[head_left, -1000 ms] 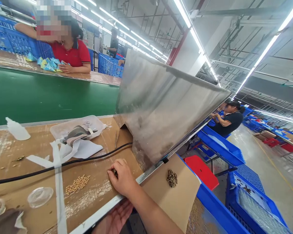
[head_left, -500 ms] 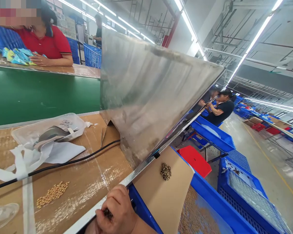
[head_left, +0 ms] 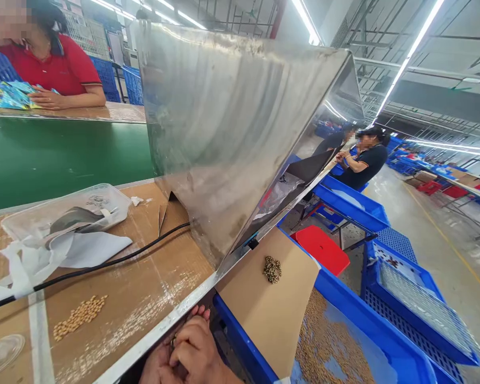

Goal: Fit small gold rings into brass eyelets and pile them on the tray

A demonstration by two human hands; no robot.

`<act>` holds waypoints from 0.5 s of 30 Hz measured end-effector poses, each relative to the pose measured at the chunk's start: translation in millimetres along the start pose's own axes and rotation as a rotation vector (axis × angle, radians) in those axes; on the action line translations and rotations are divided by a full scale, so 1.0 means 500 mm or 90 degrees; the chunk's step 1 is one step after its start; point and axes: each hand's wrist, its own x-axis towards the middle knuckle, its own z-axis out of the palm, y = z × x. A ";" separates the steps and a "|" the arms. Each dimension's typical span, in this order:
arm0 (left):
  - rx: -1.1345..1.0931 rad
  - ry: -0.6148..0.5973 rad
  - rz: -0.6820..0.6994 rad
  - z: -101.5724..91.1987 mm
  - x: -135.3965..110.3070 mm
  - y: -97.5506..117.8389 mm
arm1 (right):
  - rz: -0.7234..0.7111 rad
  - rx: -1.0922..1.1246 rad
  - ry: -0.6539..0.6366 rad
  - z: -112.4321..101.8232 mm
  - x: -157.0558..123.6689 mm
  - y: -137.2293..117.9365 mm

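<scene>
At the bottom middle, below the table's edge, my two hands are together. My right hand point(head_left: 200, 349) lies over the left with its fingers curled, and a glint of small brass-coloured metal pieces point(head_left: 173, 340) shows at them. Beneath it is my left hand point(head_left: 157, 364), palm turned up and cupped; its fingertips stick out past the right knuckles, and what lies in its palm is hidden. Just right of the hands, a heap of similar metal pieces point(head_left: 272, 269) rests on a cardboard sheet point(head_left: 264, 314) over a blue tray point(head_left: 384, 341).
Small tan pieces point(head_left: 80, 317) lie on the cardboard-covered table point(head_left: 144, 304), by a black cable point(head_left: 116, 261) and a clear plastic tub point(head_left: 116, 200). A large metal hood point(head_left: 240, 133) rises ahead. Brown pieces point(head_left: 328, 346) fill part of the blue tray. Co-workers sit across and farther right.
My right hand, a fist around dark metal pieces at the table edge, has come down over my left hand, whose fingertips now show. The view has shifted slightly.
</scene>
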 end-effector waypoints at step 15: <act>0.173 0.002 0.036 0.195 0.082 -0.128 | 0.141 -0.070 0.241 -0.219 -0.038 0.017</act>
